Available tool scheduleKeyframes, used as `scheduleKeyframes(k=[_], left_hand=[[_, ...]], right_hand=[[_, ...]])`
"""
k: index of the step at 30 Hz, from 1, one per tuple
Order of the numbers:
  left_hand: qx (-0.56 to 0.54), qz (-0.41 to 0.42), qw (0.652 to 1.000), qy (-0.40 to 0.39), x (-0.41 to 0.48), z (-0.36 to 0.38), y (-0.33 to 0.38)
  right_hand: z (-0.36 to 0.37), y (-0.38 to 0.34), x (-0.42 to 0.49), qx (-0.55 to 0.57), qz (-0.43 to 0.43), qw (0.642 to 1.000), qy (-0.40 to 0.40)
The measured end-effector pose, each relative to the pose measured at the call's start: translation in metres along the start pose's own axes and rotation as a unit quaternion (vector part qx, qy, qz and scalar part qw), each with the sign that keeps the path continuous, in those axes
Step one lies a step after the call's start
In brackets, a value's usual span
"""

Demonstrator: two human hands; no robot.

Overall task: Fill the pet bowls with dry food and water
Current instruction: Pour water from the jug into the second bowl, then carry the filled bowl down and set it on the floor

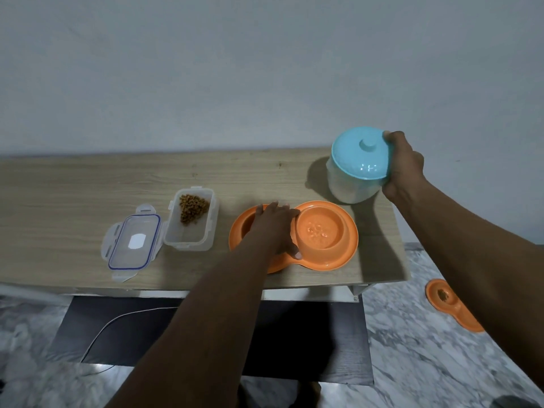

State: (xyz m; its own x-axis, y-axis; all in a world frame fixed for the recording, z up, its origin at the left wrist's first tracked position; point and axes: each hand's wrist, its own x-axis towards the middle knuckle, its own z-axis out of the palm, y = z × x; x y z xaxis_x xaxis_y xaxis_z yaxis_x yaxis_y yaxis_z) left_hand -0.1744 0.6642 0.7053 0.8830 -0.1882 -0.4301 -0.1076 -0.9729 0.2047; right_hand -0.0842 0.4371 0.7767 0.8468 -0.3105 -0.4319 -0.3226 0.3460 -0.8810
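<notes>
An orange double pet bowl (pixel 348 231) lies on the wooden table. Its right cup (pixel 319 231) holds water. My left hand (pixel 275 228) rests over the left cup and hides what is in it; the thumb touches the bowl's front rim. At the table's right rear a pale jug with a light blue lid (pixel 359 154) is tilted, and my right hand (pixel 403 166) grips its right side. A clear container with brown dry food (pixel 192 209) stands open left of the bowl.
The container's clear lid with a blue seal (pixel 134 241) lies on the table (pixel 73 195) to the left. A second orange double bowl (pixel 450 304) with some dry food sits on the marble floor at right. A white cable (pixel 117 319) runs under the table.
</notes>
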Motion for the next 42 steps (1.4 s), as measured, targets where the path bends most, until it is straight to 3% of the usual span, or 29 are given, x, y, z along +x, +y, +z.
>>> scheduleKeyframes(k=[11, 14, 16, 18, 20, 24, 33, 42], left_hand=[[0.005, 0.008, 1.0, 0.001, -0.001, -0.003, -0.001], [-0.006, 0.019, 1.0, -0.014, -0.003, -0.006, -0.002], [-0.039, 0.012, 0.999, -0.007, -0.009, -0.008, -0.003], [-0.058, -0.005, 0.998, 0.038, -0.016, -0.008, -0.005], [-0.088, -0.041, 0.988, 0.123, -0.025, -0.001, -0.009], [-0.182, -0.167, 0.932, 0.266, -0.048, 0.023, -0.016], [-0.243, -0.312, 0.878, 0.27, -0.064, 0.041, -0.021], [-0.303, -0.382, 0.837, 0.25, -0.057, 0.031, -0.03]], right_hand=[[0.023, -0.001, 0.012, -0.026, 0.006, 0.999, -0.018], [0.009, 0.013, 0.015, -0.114, -0.026, 0.992, 0.044], [-0.005, 0.03, 0.009, -0.191, -0.068, 0.972, 0.118], [-0.021, 0.051, -0.002, -0.261, -0.099, 0.95, 0.137], [-0.037, 0.077, -0.016, -0.356, -0.133, 0.92, 0.095], [-0.056, 0.117, -0.033, -0.499, -0.183, 0.846, 0.039], [-0.055, 0.13, -0.034, -0.625, -0.238, 0.743, -0.016], [-0.056, 0.128, -0.035, -0.643, -0.219, 0.732, -0.052]])
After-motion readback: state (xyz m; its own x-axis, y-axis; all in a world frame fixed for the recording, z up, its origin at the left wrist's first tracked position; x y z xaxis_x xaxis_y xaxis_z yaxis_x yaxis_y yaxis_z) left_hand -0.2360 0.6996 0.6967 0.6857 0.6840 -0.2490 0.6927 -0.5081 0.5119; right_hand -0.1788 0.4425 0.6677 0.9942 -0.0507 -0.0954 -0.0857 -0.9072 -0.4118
